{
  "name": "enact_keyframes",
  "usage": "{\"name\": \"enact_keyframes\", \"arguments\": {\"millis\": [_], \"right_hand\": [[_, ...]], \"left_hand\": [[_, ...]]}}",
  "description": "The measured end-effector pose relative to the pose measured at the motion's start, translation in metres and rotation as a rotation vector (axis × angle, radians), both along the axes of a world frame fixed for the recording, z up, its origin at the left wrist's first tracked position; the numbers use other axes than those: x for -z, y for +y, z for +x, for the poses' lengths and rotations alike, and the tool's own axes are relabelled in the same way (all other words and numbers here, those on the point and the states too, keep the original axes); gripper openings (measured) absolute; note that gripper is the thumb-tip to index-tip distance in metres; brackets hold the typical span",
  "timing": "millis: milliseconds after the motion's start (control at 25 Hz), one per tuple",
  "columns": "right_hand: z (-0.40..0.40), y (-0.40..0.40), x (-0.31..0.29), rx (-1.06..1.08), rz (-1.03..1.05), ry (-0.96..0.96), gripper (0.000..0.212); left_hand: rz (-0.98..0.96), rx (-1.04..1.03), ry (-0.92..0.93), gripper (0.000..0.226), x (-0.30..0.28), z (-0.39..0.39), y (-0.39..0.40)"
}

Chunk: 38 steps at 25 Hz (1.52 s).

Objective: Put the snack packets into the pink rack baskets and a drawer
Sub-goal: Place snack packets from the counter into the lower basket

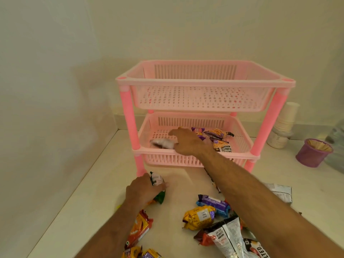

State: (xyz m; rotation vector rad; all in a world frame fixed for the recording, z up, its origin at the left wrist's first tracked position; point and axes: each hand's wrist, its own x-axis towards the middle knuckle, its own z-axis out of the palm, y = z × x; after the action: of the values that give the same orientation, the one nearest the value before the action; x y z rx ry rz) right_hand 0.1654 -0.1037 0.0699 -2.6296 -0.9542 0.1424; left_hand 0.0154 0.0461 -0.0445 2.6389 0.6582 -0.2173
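Reaching right hand (188,141) into lower basket (240,146) — left hand (143,189) clutching green packet (158,189).

A pale packet (162,143) in the lower basket (240,146) was smeared by motion blur, so its print could not be read. The right hand (188,143) covered part of the purple packet (197,132) behind it, and its fingertips were blurred, so whether they touched the pale packet was unclear. The left hand (142,190) hid much of the green packet (158,189). The right forearm covered a dark packet (214,180) and part of a white one (281,192). Packets at the bottom edge (141,253) were cut off. A clear object (337,146) at the right edge was blurred and cropped.
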Motion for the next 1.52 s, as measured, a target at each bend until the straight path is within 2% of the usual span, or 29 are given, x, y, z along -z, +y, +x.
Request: {"name": "enact_keyframes", "arguments": {"millis": [80,200,320,480,640,720,840,920,1040,1160,1240,1320,1400,1520], "right_hand": [[0.002,-0.002,0.011,-0.018,0.028,0.07,0.044],[0.004,-0.01,0.017,0.023,0.16,0.057,0.035],[-0.003,-0.018,0.018,0.05,0.33,0.034,0.033],[-0.024,-0.026,0.017,-0.057,0.477,-0.026,0.039],[-0.046,-0.033,0.017,-0.229,0.454,0.132,0.049],[-0.053,-0.032,0.014,-0.254,0.513,0.216,0.046],[-0.051,-0.032,0.004,-0.216,0.644,0.347,0.037],[-0.043,-0.036,-0.004,-0.174,0.716,0.337,0.035],[-0.02,-0.043,-0.014,0.056,0.749,0.206,0.039],[0.009,-0.05,-0.01,0.263,0.508,0.052,0.042],[0.021,-0.051,-0.003,0.283,0.351,0.024,0.044],[0.025,-0.047,0.005,0.259,0.246,-0.017,0.048],[0.026,-0.042,0.014,0.216,0.178,-0.013,0.049],[0.027,-0.036,0.024,0.168,0.071,0.028,0.03]], "left_hand": [[-0.044,-0.047,-0.032,0.065,0.002,0.002,-0.004],[-0.092,-0.082,-0.081,0.053,0.001,0.004,-0.005],[-0.138,-0.061,-0.249,0.046,-0.006,0.0,-0.006],[-0.478,0.144,-0.596,0.045,-0.02,-0.014,-0.01],[-0.898,0.208,-0.839,0.05,-0.041,-0.014,-0.011],[-1.003,0.174,-0.898,0.053,-0.047,-0.009,-0.009],[-1.106,0.149,-0.873,0.048,-0.05,-0.003,-0.009],[-1.028,0.097,-0.776,0.043,-0.049,0.0,-0.005],[-0.64,0.07,-0.381,0.035,-0.041,0.001,0.011],[-0.284,0.197,0.068,0.05,-0.032,-0.005,0.031],[-0.178,0.247,0.279,0.066,-0.033,-0.009,0.036],[-0.098,0.259,0.339,0.078,-0.032,-0.011,0.037],[-0.028,0.252,0.303,0.085,-0.026,-0.014,0.036],[-0.009,0.266,0.218,0.075,-0.018,-0.015,0.036]]}}
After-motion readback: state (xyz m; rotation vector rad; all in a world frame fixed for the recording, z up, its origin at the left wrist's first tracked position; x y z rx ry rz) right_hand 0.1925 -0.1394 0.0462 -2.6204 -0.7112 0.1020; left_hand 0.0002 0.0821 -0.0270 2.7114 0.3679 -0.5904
